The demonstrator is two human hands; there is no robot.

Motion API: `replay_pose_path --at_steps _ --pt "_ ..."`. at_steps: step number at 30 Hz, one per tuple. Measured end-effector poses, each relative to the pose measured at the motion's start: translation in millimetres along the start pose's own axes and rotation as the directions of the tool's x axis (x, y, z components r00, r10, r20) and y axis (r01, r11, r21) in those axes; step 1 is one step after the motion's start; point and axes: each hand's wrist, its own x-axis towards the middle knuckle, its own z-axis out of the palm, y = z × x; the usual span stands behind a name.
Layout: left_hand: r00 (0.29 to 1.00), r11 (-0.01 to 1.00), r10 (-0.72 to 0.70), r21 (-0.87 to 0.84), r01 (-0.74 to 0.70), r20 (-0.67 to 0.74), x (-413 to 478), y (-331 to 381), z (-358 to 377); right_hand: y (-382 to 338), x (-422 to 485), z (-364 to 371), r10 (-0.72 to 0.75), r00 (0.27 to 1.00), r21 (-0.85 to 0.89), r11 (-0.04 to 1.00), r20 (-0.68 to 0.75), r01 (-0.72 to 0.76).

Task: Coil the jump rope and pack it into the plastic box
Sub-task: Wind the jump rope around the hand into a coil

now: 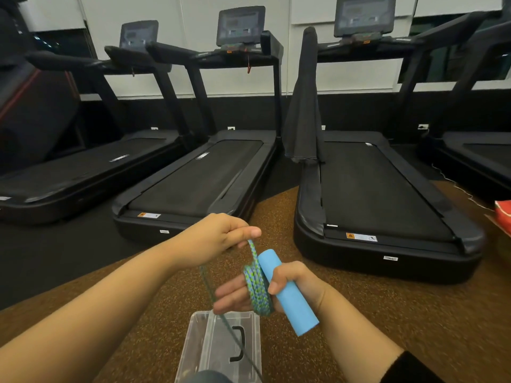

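Note:
My right hand (296, 286) grips a light blue foam handle (287, 294) of the jump rope, tilted, with several turns of the blue-green braided rope (257, 291) wound around its outstretched fingers. My left hand (218, 236) is just above and pinches a strand of the rope between thumb and fingers. A loose strand hangs from the coil down across the clear plastic box (210, 352), which lies on the brown floor below my hands. The rope's far end is out of sight.
Several black treadmills (367, 194) stand in a row ahead on a black mat. A dark cloth (304, 106) hangs over one treadmill rail. A red object (503, 217) sits at the right edge. Brown speckled floor (387, 313) surrounds the box.

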Motion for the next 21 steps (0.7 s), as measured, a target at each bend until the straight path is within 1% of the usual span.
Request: replay_pose_path --at_steps 3,5,8,10,11,13,15,18,19,21 --pt "1.0 0.997 0.005 -0.073 -0.002 0.029 1 -2 2 -1 -4 2 -0.002 1.0 0.025 1.0 -0.023 0.003" --pt "1.0 0.992 -0.001 -0.129 0.005 0.029 2 -5 4 -4 -8 3 -0.039 0.999 0.066 0.997 -0.017 0.04" --pt "1.0 0.979 -0.013 -0.203 0.017 0.021 6 -10 10 -11 -15 8 -0.113 0.993 0.099 0.989 0.035 0.109" --pt "1.0 0.967 -0.004 -0.253 0.008 0.016 8 -11 16 -15 -18 14 -0.182 0.976 0.095 0.981 0.118 0.172" --pt "1.0 0.958 -0.005 -0.286 0.011 0.02 9 -10 20 -17 -19 15 -0.202 0.972 0.095 0.977 0.12 0.191" --pt "1.0 0.931 -0.011 -0.365 0.019 0.024 11 -8 25 -20 -19 14 -0.225 0.972 0.155 0.965 0.071 0.213" --pt "1.0 0.899 -0.014 -0.438 0.015 0.007 14 -6 28 -24 -17 10 -0.271 0.959 0.203 0.947 0.083 0.25" --pt "1.0 0.86 -0.003 -0.51 0.001 -0.003 16 -2 30 -34 -20 13 -0.317 0.946 0.141 0.942 0.072 0.305" --pt "1.0 0.853 -0.017 -0.523 0.003 -0.023 18 -4 32 -37 -21 14 -0.334 0.938 0.111 0.94 0.094 0.323" --pt "0.997 0.835 -0.052 -0.551 0.012 -0.056 21 -7 31 -43 -24 14 -0.353 0.932 0.096 0.934 0.083 0.345"
